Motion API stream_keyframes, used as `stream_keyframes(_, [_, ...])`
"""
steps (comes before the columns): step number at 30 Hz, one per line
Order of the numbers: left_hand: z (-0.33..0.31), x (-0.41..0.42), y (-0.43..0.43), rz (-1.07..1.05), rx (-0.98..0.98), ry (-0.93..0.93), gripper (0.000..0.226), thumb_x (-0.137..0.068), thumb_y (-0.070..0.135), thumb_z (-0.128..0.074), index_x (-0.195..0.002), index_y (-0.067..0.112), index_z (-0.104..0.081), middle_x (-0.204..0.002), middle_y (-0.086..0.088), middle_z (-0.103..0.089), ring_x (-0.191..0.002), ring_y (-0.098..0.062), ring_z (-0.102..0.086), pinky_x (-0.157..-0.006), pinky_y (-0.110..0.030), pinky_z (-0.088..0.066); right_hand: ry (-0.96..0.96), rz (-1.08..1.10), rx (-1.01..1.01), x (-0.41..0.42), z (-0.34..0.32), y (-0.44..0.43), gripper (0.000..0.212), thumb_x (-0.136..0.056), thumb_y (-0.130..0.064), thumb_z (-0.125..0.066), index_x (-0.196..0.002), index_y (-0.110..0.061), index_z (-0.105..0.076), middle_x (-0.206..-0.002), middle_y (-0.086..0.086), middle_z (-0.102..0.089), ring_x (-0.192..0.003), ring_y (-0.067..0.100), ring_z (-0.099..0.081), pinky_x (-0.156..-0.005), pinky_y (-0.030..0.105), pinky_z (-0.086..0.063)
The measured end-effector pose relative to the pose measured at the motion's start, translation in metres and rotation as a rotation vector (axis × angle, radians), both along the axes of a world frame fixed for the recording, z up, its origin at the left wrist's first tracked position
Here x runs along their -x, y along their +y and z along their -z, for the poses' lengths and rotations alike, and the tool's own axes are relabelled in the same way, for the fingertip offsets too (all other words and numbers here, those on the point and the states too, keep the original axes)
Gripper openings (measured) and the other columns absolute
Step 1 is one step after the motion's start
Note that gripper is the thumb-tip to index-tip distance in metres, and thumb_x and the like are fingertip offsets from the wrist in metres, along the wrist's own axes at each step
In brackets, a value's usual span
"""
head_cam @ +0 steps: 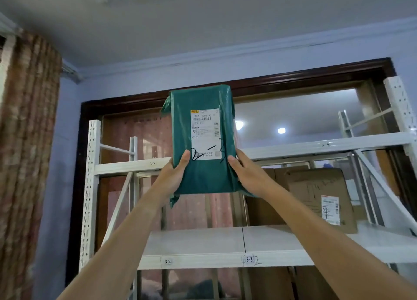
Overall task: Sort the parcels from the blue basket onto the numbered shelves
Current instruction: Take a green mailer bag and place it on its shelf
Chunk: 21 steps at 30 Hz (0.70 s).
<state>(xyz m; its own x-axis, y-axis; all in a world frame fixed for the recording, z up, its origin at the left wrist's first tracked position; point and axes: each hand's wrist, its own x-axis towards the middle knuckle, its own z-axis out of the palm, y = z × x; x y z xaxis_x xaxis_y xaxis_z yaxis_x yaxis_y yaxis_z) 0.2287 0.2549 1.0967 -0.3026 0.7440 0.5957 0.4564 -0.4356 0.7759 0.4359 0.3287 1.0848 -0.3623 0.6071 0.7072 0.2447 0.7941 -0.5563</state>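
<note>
A: Head camera first: where is the parcel [203, 139]?

B: Held up upright in front of the white shelves [225, 258], a green plastic bag with a white label [205, 133] marked "2-3" by hand. Both arms reach up and forward. The left hand [172, 175] clasps its lower left edge, thumb lying across the front; the right hand [246, 175] clasps the lower right edge, thumb beside the label. Fingers of both hands wrap behind the bag.

A: And beyond the fingers?

B: Just past the right fingers sits a cardboard box [320, 200] on the shelf. Below the wrists, the shelf edge reads "3-2" and "3-3". Far left of the left hand hangs a curtain [27, 141]; a dark wooden doorframe [237, 80] stands behind.
</note>
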Motion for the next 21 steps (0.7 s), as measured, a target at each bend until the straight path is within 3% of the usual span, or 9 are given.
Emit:
stream_keyframes(2, [-0.009, 0.004, 0.009, 0.011, -0.021, 0.018, 0.085, -0.072, 0.089, -0.047, -0.127, 0.024, -0.054, -0.110, 0.009, -0.067, -0.101, -0.015, -0.066, -0.093, -0.035, -0.053, 0.031, 0.006, -0.011, 0.004, -0.007, 0.001, 0.055, -0.106, -0.055, -0.027, -0.158, -0.043, -0.016, -0.148, -0.010, -0.048, -0.132, 0.019, -0.050, -0.110, 0.043, -0.043])
stream_keyframes(4, [-0.015, 0.005, 0.016, 0.037, -0.049, 0.040, 0.080, -0.073, 0.088, -0.048, -0.125, 0.027, -0.053, -0.113, 0.009, -0.067, -0.105, -0.015, -0.066, -0.098, -0.037, -0.052, 0.052, 0.037, -0.024, 0.005, -0.011, 0.004, 0.054, -0.107, -0.054, -0.026, -0.158, -0.042, -0.017, -0.149, -0.007, -0.048, -0.134, 0.021, -0.049, -0.111, 0.043, -0.042])
stream_keyframes(8, [-0.028, 0.001, 0.034, 0.085, -0.111, 0.077, 0.056, -0.088, 0.073, -0.045, -0.127, 0.033, -0.048, -0.106, 0.016, -0.063, -0.097, -0.004, -0.062, -0.083, -0.025, -0.049, 0.094, 0.086, -0.049, 0.004, -0.020, 0.017, 0.054, -0.107, -0.053, -0.025, -0.159, -0.041, -0.018, -0.153, -0.004, -0.046, -0.136, 0.023, -0.048, -0.111, 0.043, -0.040])
stream_keyframes(12, [-0.041, -0.006, 0.057, 0.095, -0.168, 0.078, 0.054, -0.089, 0.071, -0.045, -0.128, 0.033, -0.047, -0.107, 0.015, -0.063, -0.092, 0.000, -0.059, -0.078, -0.021, -0.048, 0.121, 0.090, -0.095, -0.001, -0.034, 0.043, 0.052, -0.106, -0.055, -0.024, -0.157, -0.044, -0.020, -0.153, -0.006, -0.047, -0.135, 0.022, -0.049, -0.114, 0.045, -0.040])
stream_keyframes(16, [-0.055, -0.013, 0.082, 0.075, -0.230, 0.124, 0.043, -0.094, 0.065, -0.047, -0.122, 0.032, -0.049, -0.100, 0.019, -0.063, -0.089, 0.003, -0.060, -0.060, -0.010, -0.044, 0.132, 0.056, -0.141, -0.010, -0.053, 0.077, 0.053, -0.104, -0.060, -0.027, -0.155, -0.047, -0.022, -0.149, -0.009, -0.051, -0.131, 0.021, -0.053, -0.113, 0.046, -0.042])
stream_keyframes(19, [-0.071, -0.021, 0.105, 0.078, -0.294, 0.138, 0.041, -0.094, 0.061, -0.053, -0.125, 0.035, -0.053, -0.103, 0.024, -0.064, -0.095, 0.006, -0.061, -0.063, -0.007, -0.045, 0.174, -0.060, -0.152, -0.018, -0.068, 0.100, 0.067, -0.092, -0.073, -0.040, -0.153, -0.050, -0.024, -0.145, -0.013, -0.054, -0.126, 0.015, -0.059, -0.110, 0.044, -0.046])
stream_keyframes(21, [-0.083, -0.028, 0.127, 0.089, -0.342, 0.109, 0.045, -0.094, 0.057, -0.057, -0.131, 0.032, -0.053, -0.106, 0.024, -0.064, -0.094, 0.008, -0.062, -0.065, -0.007, -0.047, 0.168, -0.068, -0.180, -0.023, -0.078, 0.119, 0.069, -0.092, -0.069, -0.048, -0.153, -0.050, -0.021, -0.146, -0.016, -0.052, -0.128, 0.014, -0.056, -0.110, 0.041, -0.045])
